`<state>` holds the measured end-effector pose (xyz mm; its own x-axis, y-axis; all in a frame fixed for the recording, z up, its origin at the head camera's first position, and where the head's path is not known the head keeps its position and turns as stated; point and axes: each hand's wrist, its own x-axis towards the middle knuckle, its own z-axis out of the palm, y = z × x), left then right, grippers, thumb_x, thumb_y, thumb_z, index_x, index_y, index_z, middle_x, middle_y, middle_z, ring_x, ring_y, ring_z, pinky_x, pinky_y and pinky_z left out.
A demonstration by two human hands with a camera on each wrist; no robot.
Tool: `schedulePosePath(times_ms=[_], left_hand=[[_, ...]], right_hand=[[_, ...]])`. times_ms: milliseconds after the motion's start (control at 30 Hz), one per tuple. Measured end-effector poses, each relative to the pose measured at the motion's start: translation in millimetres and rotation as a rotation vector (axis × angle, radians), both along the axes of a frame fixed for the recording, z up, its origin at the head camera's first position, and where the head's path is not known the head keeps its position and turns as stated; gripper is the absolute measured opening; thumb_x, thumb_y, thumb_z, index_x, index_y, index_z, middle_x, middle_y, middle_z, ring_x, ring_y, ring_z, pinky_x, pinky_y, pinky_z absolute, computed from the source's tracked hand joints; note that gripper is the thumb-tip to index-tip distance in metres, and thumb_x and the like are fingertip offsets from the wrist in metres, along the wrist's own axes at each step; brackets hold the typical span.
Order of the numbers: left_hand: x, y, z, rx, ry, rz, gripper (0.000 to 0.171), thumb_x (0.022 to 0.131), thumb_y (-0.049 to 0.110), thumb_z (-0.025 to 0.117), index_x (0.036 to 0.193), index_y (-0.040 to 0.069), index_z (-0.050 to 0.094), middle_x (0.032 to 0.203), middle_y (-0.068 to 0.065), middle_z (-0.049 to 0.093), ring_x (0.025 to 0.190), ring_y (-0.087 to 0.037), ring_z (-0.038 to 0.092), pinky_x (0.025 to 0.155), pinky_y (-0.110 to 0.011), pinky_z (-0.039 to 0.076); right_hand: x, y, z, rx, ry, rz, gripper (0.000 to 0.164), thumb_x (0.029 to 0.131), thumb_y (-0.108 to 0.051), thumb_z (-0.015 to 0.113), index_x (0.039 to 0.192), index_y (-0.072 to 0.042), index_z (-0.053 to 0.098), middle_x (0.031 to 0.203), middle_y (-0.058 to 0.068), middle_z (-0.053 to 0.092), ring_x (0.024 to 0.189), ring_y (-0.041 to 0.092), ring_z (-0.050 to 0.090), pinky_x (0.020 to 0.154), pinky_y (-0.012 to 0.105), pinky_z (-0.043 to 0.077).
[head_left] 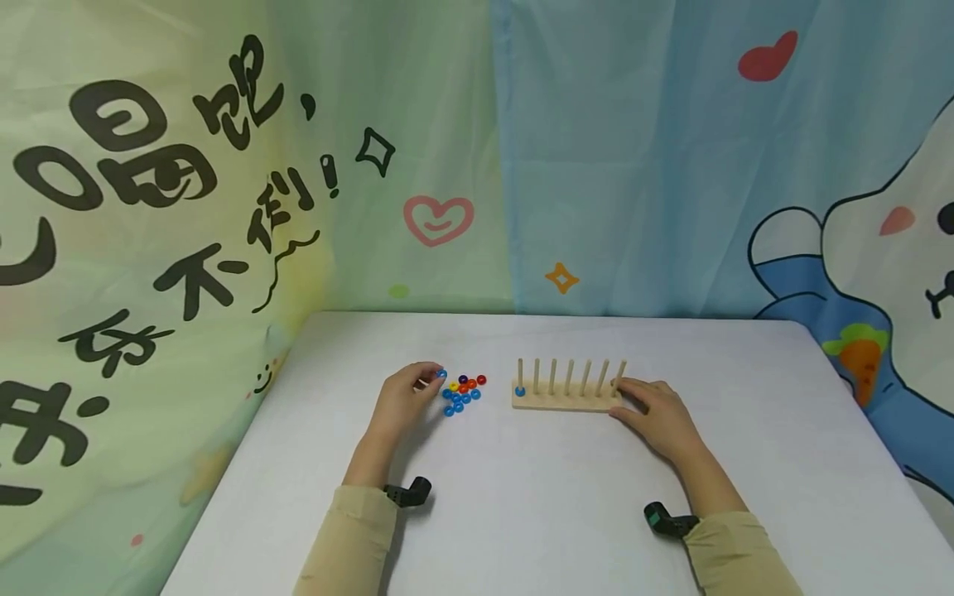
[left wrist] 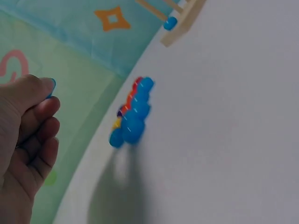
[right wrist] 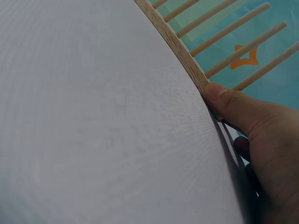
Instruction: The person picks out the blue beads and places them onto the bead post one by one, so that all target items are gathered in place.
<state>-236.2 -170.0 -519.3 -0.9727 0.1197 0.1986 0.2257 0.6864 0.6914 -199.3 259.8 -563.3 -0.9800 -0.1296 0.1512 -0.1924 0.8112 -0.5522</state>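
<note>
My left hand pinches a blue bead between thumb and fingertips, just left of a group of beads. In the left wrist view a blue edge of that bead shows past the thumb. The loose beads are mostly blue, with red, orange, yellow and dark purple ones. A wooden peg stand with a row of several upright pegs lies to their right. One blue bead sits low on its leftmost peg. My right hand grips the stand's right end, thumb along the front edge.
Both hands work over a white table. A printed curtain hangs behind its back edge and along the left side. Dark wrist cameras sit at both sleeve cuffs.
</note>
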Motion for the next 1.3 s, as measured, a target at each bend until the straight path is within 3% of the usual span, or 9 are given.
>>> schedulePosePath(times_ms=[267,633,767,1000,1133,1300], left_hand=[[-13.8,20.5,26.1,0.056,0.035,-0.08,0.024,0.094,0.032,0.068,0.114,0.019,0.071,0.098,0.004,0.07,0.091,-0.015,0.063,0.079,-0.034,0.056],[-20.8,57.8,51.1,0.021,0.014,-0.168,0.028,0.095,0.036,0.066,0.119,0.023,0.07,0.103,0.005,0.07,0.093,-0.014,0.063,0.078,-0.029,0.056],[-21.3,72.2,54.1,0.004,0.025,-0.215,0.028,0.096,0.037,0.065,0.12,0.023,0.07,0.105,0.006,0.071,0.093,-0.012,0.064,0.081,-0.028,0.055],[-20.6,89.1,51.7,0.002,0.017,-0.299,0.029,0.096,0.035,0.064,0.121,0.02,0.07,0.106,0.005,0.071,0.092,-0.012,0.065,0.071,-0.023,0.056],[-19.1,93.3,50.5,-0.02,0.043,-0.328,0.027,0.096,0.033,0.065,0.119,0.019,0.071,0.107,0.004,0.071,0.094,-0.011,0.065,0.082,-0.024,0.054],[-18.4,96.6,49.1,-0.031,0.056,-0.351,0.027,0.097,0.032,0.065,0.118,0.017,0.071,0.106,0.003,0.071,0.095,-0.011,0.065,0.084,-0.025,0.054]], right_hand=[[0.0,1.0,-2.3,-0.005,0.018,0.004,0.064,0.09,-0.047,0.069,0.14,-0.01,0.055,0.141,0.017,0.056,0.121,0.038,0.05,0.102,0.06,0.039],[0.9,0.3,0.1,-0.003,0.008,-0.004,0.063,0.089,-0.045,0.07,0.14,-0.009,0.055,0.142,0.018,0.056,0.122,0.039,0.05,0.103,0.06,0.038],[0.9,0.7,0.5,0.008,0.001,-0.004,0.064,0.09,-0.045,0.069,0.14,-0.008,0.054,0.142,0.019,0.055,0.124,0.04,0.048,0.105,0.06,0.037],[0.7,0.0,2.2,0.005,0.006,0.0,0.063,0.09,-0.044,0.069,0.14,-0.008,0.055,0.143,0.018,0.055,0.125,0.04,0.048,0.106,0.06,0.036],[1.2,-0.4,3.2,0.002,0.005,-0.001,0.063,0.09,-0.044,0.07,0.14,-0.008,0.055,0.142,0.018,0.055,0.124,0.04,0.049,0.105,0.06,0.037],[1.5,-0.1,3.1,-0.002,0.009,-0.003,0.063,0.089,-0.043,0.07,0.139,-0.008,0.056,0.142,0.018,0.056,0.122,0.039,0.05,0.103,0.06,0.038]])
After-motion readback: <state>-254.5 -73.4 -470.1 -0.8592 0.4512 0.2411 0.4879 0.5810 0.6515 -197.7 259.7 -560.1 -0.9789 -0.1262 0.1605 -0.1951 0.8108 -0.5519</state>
